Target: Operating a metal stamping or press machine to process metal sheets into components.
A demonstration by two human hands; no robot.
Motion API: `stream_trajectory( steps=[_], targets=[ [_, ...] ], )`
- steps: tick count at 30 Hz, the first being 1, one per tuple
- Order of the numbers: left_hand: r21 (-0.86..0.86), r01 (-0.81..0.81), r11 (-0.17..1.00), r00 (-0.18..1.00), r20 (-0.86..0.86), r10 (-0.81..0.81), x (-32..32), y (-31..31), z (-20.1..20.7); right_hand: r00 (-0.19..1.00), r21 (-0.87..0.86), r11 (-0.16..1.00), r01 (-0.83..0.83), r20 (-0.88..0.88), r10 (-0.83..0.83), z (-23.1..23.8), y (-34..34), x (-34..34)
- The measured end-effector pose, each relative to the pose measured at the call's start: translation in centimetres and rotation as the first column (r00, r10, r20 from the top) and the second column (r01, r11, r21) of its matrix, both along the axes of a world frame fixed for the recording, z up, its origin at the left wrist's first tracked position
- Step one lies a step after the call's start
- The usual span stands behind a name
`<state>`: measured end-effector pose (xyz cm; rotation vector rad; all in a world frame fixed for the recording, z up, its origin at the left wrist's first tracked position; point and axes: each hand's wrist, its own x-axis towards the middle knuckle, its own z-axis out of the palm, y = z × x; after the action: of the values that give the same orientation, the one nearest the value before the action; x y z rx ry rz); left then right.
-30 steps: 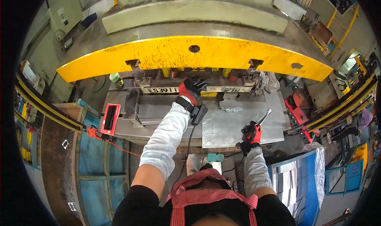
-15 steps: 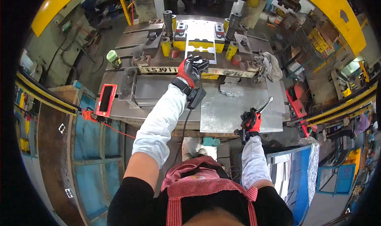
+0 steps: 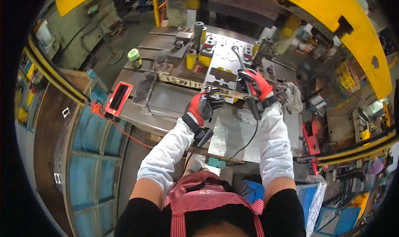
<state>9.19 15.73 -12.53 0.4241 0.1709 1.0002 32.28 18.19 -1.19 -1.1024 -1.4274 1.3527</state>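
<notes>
My right hand, in a red and black glove, is closed round an open-ended wrench. The wrench points away from me, its jaw over a pale metal strip with cut-outs. That strip lies on the die block, its near end reaching past the block's front edge. My left hand, gloved alike, is beside the strip's near end with its fingers stretched out and apart. Whether those fingertips touch the strip, I cannot tell. A flat metal plate lies below both hands, with thin cut pieces on it.
Stacked sheets lie left of my left hand. A red-framed phone-like object and a green-capped bottle are at the left. Guide posts rise from the die. A grey rag lies at right. A yellow machine frame arches above.
My right hand has moved up and forward with the wrench, from over the plate to the die. The strip has come toward me, past the block's front edge. The view has turned slightly.
</notes>
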Motion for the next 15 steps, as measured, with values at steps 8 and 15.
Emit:
stream_trajectory(
  steps=[8,15],
  targets=[
    [0.771,0.066,0.634,0.194,-0.633,0.749,-14.3,-13.2,2.5,0.995,0.006,0.997,0.082,0.048,-0.082,-3.1,-11.7,0.0],
    [0.640,-0.346,0.686,-0.132,-0.757,0.639,-35.5,-36.1,4.6,0.975,-0.455,0.883,0.117,-0.117,-0.190,-6.0,-21.0,2.4]
  ],
)
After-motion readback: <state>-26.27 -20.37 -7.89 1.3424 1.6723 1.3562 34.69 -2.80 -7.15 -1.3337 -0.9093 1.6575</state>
